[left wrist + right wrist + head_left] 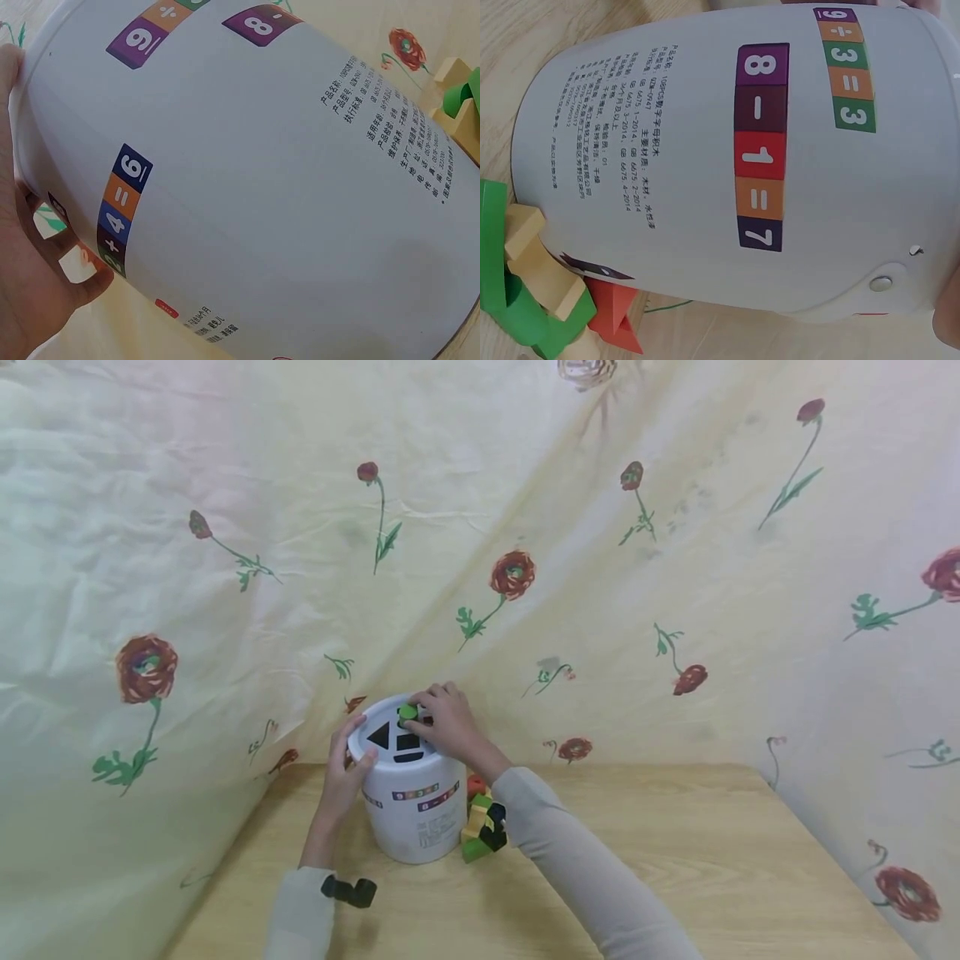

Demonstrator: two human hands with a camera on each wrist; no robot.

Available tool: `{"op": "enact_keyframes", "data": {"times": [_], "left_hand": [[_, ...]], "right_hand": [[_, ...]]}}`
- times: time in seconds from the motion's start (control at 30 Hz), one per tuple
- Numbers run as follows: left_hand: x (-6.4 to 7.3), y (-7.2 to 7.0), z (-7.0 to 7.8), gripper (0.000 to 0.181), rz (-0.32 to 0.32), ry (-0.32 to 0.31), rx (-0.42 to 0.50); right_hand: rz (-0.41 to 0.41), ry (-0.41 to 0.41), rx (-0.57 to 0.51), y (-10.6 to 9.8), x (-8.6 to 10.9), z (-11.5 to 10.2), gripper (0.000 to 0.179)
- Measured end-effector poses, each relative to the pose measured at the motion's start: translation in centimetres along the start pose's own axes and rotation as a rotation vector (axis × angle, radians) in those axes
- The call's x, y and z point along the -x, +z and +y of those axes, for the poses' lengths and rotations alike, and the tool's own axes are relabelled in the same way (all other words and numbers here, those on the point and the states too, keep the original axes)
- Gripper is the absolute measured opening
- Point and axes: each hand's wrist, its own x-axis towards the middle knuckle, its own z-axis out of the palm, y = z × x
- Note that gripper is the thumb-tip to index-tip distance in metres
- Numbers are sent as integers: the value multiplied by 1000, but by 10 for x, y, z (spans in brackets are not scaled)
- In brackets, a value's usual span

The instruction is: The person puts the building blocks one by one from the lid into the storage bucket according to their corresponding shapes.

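A white bucket [416, 818] with printed sums on its side stands on the table, its lid [362, 739] cut with dark shaped holes. My left hand [343, 781] holds the bucket at the rim, thumb on the near side and fingers on the far left. In the left wrist view, that hand [34, 292] lies along the bucket's rim. My right hand [450, 722] pinches a green block [408, 712] at a hole in the lid's far part; how deep the block sits is unclear. Only a bit of the right hand [949, 311] shows in the right wrist view.
Several wooden blocks, green, yellow, red and dark, lie heaped against the bucket's right side, among them a green block [476, 849] and a red block [615, 311]. Behind the wooden table [637, 843] hangs a flowered cloth [420, 610].
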Motion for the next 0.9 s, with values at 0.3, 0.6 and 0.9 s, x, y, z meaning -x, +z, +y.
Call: {"op": "enact_keyframes", "data": {"times": [0.3, 0.6, 0.9], "left_hand": [[0, 1, 0, 66, -3, -11, 5], [0, -1, 0, 66, -7, -21, -12], [-2, -7, 6, 66, -37, 51, -120]], "right_hand": [[-22, -36, 119, -4, 0, -3, 44], [-22, -14, 157, -1, -1, -3, 43], [-32, 10, 156, -2, 2, -6, 42]]}}
